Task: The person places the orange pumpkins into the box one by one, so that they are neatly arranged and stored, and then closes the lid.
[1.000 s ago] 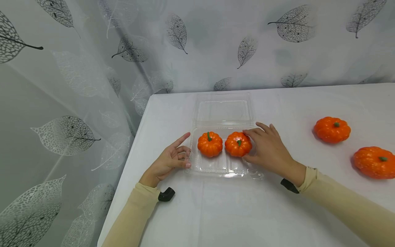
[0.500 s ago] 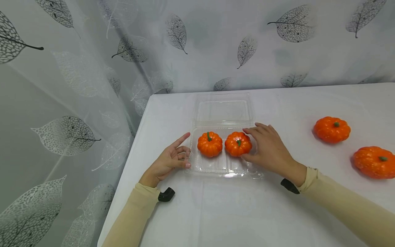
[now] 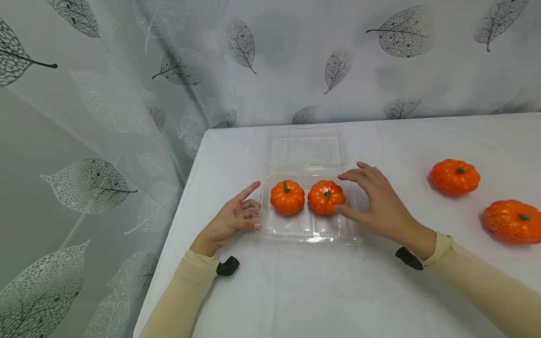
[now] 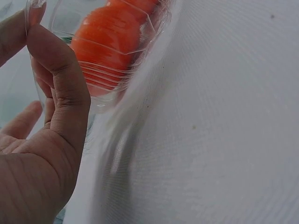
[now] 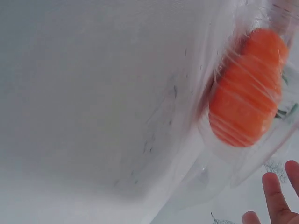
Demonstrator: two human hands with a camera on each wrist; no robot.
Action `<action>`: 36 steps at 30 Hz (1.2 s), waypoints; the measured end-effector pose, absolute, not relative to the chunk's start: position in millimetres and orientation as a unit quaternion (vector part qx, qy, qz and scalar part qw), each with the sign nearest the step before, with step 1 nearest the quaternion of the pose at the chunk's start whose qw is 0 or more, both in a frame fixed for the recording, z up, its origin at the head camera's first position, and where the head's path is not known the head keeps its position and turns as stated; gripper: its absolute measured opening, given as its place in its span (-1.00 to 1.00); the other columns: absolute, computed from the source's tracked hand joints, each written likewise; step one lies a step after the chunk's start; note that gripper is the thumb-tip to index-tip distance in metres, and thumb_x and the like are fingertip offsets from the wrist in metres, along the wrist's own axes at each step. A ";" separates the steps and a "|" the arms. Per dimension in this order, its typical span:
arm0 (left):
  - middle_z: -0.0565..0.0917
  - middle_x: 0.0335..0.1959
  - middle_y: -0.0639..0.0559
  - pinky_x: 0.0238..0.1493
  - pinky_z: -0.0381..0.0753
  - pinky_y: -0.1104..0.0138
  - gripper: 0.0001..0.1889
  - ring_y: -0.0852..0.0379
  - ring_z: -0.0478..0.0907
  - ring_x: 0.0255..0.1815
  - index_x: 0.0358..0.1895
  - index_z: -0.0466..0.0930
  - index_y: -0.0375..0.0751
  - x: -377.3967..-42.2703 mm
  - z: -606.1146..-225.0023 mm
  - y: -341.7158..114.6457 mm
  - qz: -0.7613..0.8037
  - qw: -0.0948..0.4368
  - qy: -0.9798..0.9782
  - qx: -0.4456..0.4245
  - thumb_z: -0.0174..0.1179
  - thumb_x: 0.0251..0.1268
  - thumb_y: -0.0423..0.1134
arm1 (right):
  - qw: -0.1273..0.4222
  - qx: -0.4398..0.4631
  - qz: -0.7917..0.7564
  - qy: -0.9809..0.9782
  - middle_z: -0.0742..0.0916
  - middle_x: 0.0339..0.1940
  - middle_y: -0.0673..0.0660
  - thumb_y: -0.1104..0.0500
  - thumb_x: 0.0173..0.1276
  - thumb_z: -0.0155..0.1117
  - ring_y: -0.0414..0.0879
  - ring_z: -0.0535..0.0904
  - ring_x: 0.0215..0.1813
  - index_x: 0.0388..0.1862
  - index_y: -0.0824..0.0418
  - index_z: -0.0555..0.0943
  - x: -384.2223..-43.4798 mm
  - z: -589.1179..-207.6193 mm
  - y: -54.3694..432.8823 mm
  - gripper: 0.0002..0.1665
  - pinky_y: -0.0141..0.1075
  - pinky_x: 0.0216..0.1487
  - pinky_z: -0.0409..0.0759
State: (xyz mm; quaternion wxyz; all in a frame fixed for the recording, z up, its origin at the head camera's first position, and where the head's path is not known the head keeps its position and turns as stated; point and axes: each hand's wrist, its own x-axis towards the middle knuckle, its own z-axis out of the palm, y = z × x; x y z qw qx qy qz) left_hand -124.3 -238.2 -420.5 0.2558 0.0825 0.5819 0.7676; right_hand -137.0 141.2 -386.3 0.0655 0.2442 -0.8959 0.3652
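A clear plastic clamshell box (image 3: 291, 228) lies on the table with its lid (image 3: 305, 151) folded back. Two small orange pumpkins sit side by side in it, a left one (image 3: 287, 203) and a right one (image 3: 325, 202). My left hand (image 3: 233, 218) pinches the box's left rim between thumb and finger, as the left wrist view shows of the hand (image 4: 60, 107). Beside the right pumpkin, my right hand (image 3: 382, 203) has its fingers spread and holds nothing. Its thumb is close to that pumpkin; whether they touch I cannot tell. The right wrist view shows the fingers (image 5: 275, 196) apart from the pumpkin (image 5: 245, 98).
Two more orange pumpkins, a rounder one (image 3: 454, 177) and a longer one (image 3: 513, 222), lie to the right on the white-covered table (image 3: 338, 291). A leaf-patterned curtain (image 3: 279, 61) hangs behind the table and along its left side.
My right hand has let go of the right pumpkin and drawn back slightly to the right, its fingers opening. The left hand, box and pumpkins stay in place.
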 end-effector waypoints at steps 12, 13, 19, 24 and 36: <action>0.47 -0.14 -0.04 -0.21 0.67 0.41 0.13 0.16 0.49 -0.32 0.64 0.04 0.04 -125.1 -418.6 -237.0 0.765 0.257 0.584 0.082 0.39 0.01 -0.67 | 0.116 0.194 0.382 -0.896 0.48 0.37 0.21 0.13 0.04 0.67 0.18 0.09 0.58 0.34 0.15 0.53 -133.8 -368.2 186.6 -0.15 0.37 0.41 0.12; 0.48 -0.14 -0.04 -0.20 0.67 0.41 0.13 0.15 0.49 -0.32 0.64 0.04 0.04 -125.2 -418.6 -236.9 0.765 0.257 0.585 0.082 0.41 0.01 -0.66 | 0.118 0.186 0.383 -0.897 0.46 0.38 0.22 0.14 0.04 0.67 0.17 0.08 0.59 0.36 0.15 0.52 -133.2 -366.2 191.5 -0.13 0.38 0.41 0.11; 0.47 -0.14 -0.04 -0.20 0.66 0.42 0.14 0.15 0.49 -0.31 0.64 0.04 0.05 -125.3 -418.5 -236.6 0.763 0.256 0.588 0.082 0.45 0.00 -0.62 | 0.118 0.130 0.392 -0.903 0.41 0.45 0.23 0.19 0.03 0.67 0.10 0.07 0.59 0.42 0.15 0.48 -129.7 -358.4 226.1 -0.06 0.06 0.53 0.11; 0.47 -0.14 -0.05 -0.21 0.66 0.41 0.14 0.15 0.49 -0.32 0.64 0.04 0.05 -124.0 -418.3 -237.2 0.762 0.256 0.590 0.078 0.45 0.00 -0.62 | 0.113 0.077 0.374 -0.917 0.36 0.47 0.29 0.15 0.09 0.64 0.24 0.10 0.54 0.46 0.21 0.43 -124.4 -357.6 251.7 -0.05 0.34 0.45 0.02; 0.47 -0.13 -0.04 -0.21 0.67 0.41 0.13 0.16 0.49 -0.31 0.65 0.00 0.01 -122.6 -420.0 -238.2 0.763 0.256 0.588 0.080 0.39 0.03 -0.67 | 0.084 -0.016 0.276 -0.957 0.06 0.64 0.33 -0.11 0.16 0.58 0.28 -0.14 0.62 0.66 0.18 0.07 -125.4 -348.6 296.8 0.25 0.38 0.46 -0.11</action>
